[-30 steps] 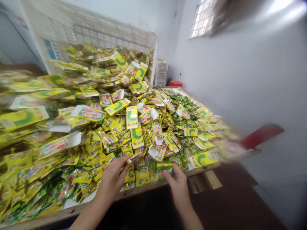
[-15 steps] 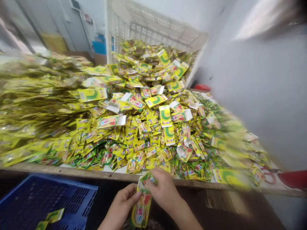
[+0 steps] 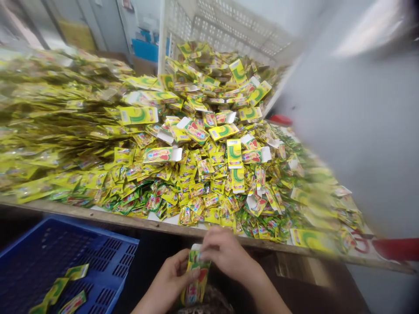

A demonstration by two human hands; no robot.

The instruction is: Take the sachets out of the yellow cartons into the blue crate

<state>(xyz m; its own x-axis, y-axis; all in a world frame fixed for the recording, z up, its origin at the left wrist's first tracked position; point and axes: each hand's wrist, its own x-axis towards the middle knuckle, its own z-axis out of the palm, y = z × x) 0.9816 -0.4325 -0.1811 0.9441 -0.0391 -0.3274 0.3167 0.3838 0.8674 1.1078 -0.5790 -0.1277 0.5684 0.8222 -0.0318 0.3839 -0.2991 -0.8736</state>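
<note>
My left hand point(image 3: 175, 277) is closed around a small yellow-and-green carton point(image 3: 196, 285) with fruit pictures, its thumb across the front. The carton stands upright, slightly tilted, below the table's front edge. At its upper end, a white flap shows. My right hand point(image 3: 225, 253) has its fingers curled together against the carton's top right edge; what they pinch, if anything, is hidden. Beyond the hands, a heap of small yellow and green packets point(image 3: 212, 200) covers the table, with several similar cartons point(image 3: 163, 154) lying on top, some with white flaps out.
A blue plastic crate point(image 3: 98, 233) at the lower left holds several cartons point(image 3: 77, 271). A white perforated crate point(image 3: 162, 39) lies tipped at the back, spilling cartons. The wooden table edge point(image 3: 127, 221) runs in front of the heap. A red object point(image 3: 397, 249) is at the right.
My right fingers have shifted at the carton's top, and the green packet seen in them earlier is mostly hidden. The view has tilted down and left, showing more of the blue crate.
</note>
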